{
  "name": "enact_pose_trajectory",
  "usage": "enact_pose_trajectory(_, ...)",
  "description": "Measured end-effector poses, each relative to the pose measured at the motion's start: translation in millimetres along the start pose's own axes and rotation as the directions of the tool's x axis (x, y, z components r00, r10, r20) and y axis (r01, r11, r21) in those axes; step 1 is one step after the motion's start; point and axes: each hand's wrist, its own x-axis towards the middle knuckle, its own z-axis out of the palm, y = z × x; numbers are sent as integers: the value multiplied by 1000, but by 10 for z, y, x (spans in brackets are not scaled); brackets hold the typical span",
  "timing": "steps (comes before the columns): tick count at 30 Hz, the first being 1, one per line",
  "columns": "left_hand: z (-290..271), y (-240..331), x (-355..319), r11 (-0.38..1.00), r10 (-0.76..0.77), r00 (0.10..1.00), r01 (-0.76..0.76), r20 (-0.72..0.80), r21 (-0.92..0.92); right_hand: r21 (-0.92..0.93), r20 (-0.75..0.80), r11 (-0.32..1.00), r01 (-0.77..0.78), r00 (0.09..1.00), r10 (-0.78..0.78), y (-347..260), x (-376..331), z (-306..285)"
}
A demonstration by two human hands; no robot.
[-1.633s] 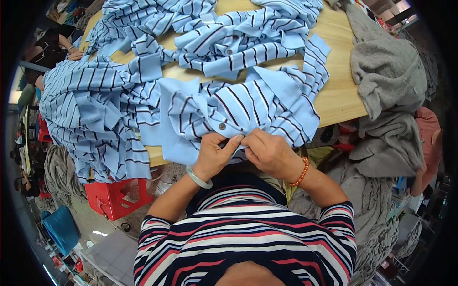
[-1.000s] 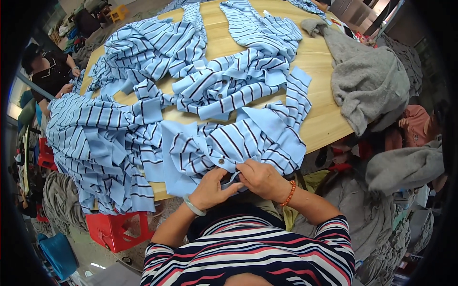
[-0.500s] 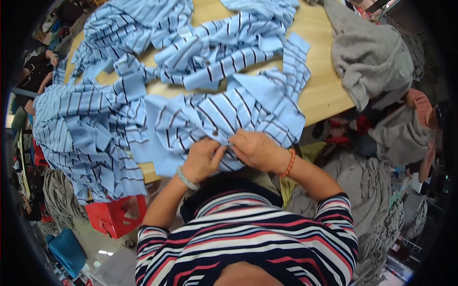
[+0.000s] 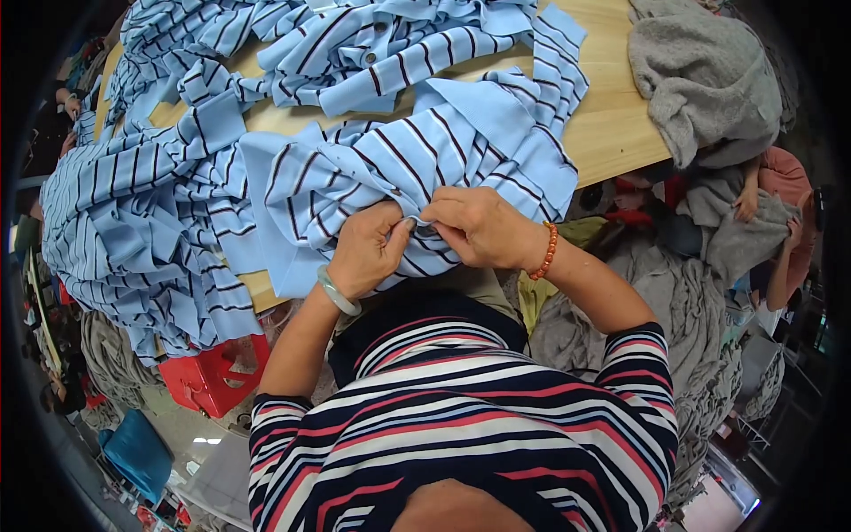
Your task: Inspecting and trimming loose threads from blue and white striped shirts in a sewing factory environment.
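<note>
A light blue knit garment with dark and white stripes (image 4: pixel 403 151) lies bunched at the table's near edge, in front of me. My left hand (image 4: pixel 368 248), with a pale bangle on its wrist, pinches a fold of it between thumb and fingers. Close beside it, my right hand (image 4: pixel 474 226), wearing an orange bead bracelet, pinches the same fold. The fingertips of both hands nearly meet, and the small bit of cloth between them is mostly hidden. Just above the fingertips a small dark spot, perhaps a button, shows on the cloth.
More striped blue garments (image 4: pixel 133 222) are heaped at the left and along the back of the wooden table (image 4: pixel 612 97). Grey knit cloth (image 4: pixel 709 84) hangs over the right corner. A red plastic stool (image 4: pixel 213 377) stands below left. Another person (image 4: pixel 784 191) handles grey cloth at the right.
The view has shifted, so table and garments sit higher in it. My hands have stayed on the same part of the garment, with the fingertips closer together.
</note>
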Motion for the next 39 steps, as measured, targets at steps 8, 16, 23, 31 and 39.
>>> enact_pose_trajectory(8, -233, -19, -202, 954, -173, 977, 198, 125, -227, 275, 1, 913, -301, 950, 313, -7, 68, -87)
enact_pose_trajectory(16, -446, 177, -600, 935, -259, 964, 267, 67, -233, -21, -140, 999, 34, 989, -37, -373, 135, -123)
enact_pose_trajectory(23, -362, 301, -628, 978, -197, 979, 193, -43, -85, -124, 79, 984, 130, 990, -120, -476, 171, 97)
enact_pose_trajectory(31, -97, 258, -517, 986, 81, 983, -55, -165, 154, -266, 22, 913, 309, 949, -314, -629, 32, 95)
enact_pose_trajectory(39, -47, -19, -454, 896, 110, 993, -85, -34, 436, -240, 142, 942, 234, 969, -204, -503, -48, 113)
